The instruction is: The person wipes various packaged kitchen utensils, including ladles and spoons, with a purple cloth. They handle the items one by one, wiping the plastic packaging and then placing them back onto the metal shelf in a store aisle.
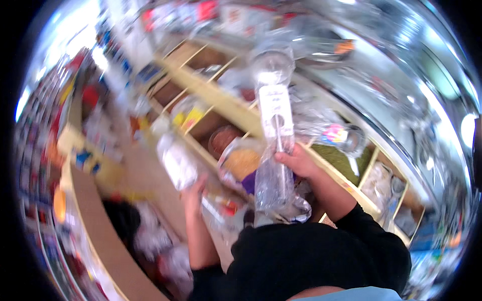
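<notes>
My right hand is closed around the lower part of a long-handled utensil in clear plastic wrapping. Its round head points up and away from me, a white label covers part of the handle, and loose wrapping hangs below my fingers. Whether the head is a ladle or a strainer cannot be made out. On the left, my left hand grips the near end of a long white package, smeared by motion. The package tilts away toward the far left, apart from the utensil.
A wooden divided bin runs across the middle, holding a bag of yellow-orange grains and a compartment of green grains. Clear-wrapped goods pile up at the right. To the left lie a floor aisle and a wooden-edged counter.
</notes>
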Action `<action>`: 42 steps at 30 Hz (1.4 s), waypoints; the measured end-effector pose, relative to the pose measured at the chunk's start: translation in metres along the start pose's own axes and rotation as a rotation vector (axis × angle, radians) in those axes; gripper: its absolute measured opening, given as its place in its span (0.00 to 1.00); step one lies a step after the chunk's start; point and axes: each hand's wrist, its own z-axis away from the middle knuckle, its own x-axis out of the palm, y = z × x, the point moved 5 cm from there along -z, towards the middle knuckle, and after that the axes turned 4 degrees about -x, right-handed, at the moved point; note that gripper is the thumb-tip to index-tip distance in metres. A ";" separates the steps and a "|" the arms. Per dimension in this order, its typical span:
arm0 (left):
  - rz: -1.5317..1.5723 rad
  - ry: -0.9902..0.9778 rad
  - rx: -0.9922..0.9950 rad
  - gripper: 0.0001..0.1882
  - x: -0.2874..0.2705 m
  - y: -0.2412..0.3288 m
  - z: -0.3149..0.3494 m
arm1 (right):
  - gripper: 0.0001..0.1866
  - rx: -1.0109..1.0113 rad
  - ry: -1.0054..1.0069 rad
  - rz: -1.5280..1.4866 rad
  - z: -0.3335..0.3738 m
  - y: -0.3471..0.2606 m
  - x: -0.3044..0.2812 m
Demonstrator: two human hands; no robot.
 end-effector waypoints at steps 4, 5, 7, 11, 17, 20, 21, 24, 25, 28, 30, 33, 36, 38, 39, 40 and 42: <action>-0.085 0.013 -0.098 0.11 -0.040 -0.058 -0.019 | 0.20 -0.071 0.322 -0.113 0.011 -0.043 -0.053; -0.101 -0.033 -0.140 0.09 -0.035 -0.061 -0.021 | 0.20 -0.063 0.422 -0.109 0.016 -0.053 -0.072; -0.019 -0.085 -0.185 0.10 -0.013 -0.064 -0.025 | 0.24 -0.103 0.558 -0.086 0.021 -0.071 -0.109; 0.056 -0.189 -0.243 0.08 0.012 -0.070 -0.047 | 0.23 -0.147 0.799 -0.289 0.012 -0.113 -0.160; -0.007 -0.326 -0.197 0.09 0.054 -0.063 -0.074 | 0.28 -0.317 1.106 -0.406 -0.038 -0.133 -0.291; -0.056 -0.300 -0.217 0.09 0.058 -0.069 -0.084 | 0.32 -0.289 1.333 -0.374 -0.056 -0.138 -0.332; -0.066 -0.287 -0.232 0.09 0.060 -0.072 -0.089 | 0.33 -0.266 1.413 -0.343 -0.058 -0.138 -0.347; -0.051 -0.300 -0.270 0.09 0.063 -0.079 -0.099 | 0.35 -0.042 1.659 -0.025 -0.070 -0.124 -0.385; -0.035 -0.276 -0.267 0.08 0.060 -0.078 -0.100 | 0.35 0.013 1.690 0.027 -0.079 -0.122 -0.383; -0.052 -0.219 -0.259 0.07 0.056 -0.071 -0.103 | 0.32 0.096 1.796 0.101 -0.105 -0.116 -0.387; -0.094 -0.234 -0.297 0.06 0.055 -0.073 -0.108 | 0.27 0.039 1.923 0.044 -0.113 -0.095 -0.442; -0.075 -0.407 -0.410 0.05 0.087 -0.097 -0.115 | 0.23 0.803 1.553 1.366 -0.043 -0.132 -0.572; -0.069 -0.221 -0.303 0.06 0.042 -0.071 -0.126 | 0.24 0.810 1.024 1.507 -0.158 -0.113 -0.464; -0.102 -0.228 -0.286 0.08 0.047 -0.069 -0.131 | 0.26 0.642 1.179 1.176 -0.150 -0.107 -0.472; -0.121 -0.265 -0.301 0.09 0.058 -0.075 -0.132 | 0.27 0.438 1.391 0.837 -0.118 -0.097 -0.499; -0.143 -0.275 -0.305 0.09 0.063 -0.076 -0.134 | 0.28 0.208 1.533 0.477 -0.104 -0.091 -0.505; -0.116 -0.260 -0.347 0.05 0.069 -0.075 -0.137 | 0.29 0.349 1.328 0.630 -0.100 -0.103 -0.509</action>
